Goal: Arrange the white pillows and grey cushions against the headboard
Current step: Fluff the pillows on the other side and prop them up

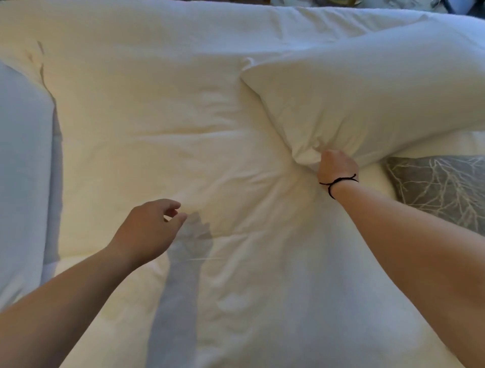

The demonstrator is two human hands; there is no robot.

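Observation:
A large white pillow lies tilted across the right half of the bed. My right hand, with a black cord at the wrist, is shut on the pillow's near corner. A grey cushion with a pale branch pattern lies just right of that hand, partly under the pillow and my forearm. My left hand hovers over the white duvet near the middle, fingers apart and holding nothing. No headboard is in view.
Another white pillow or fold of bedding rises along the left edge. The duvet spreads across the centre, wrinkled. Dark clutter shows past the far edge of the bed.

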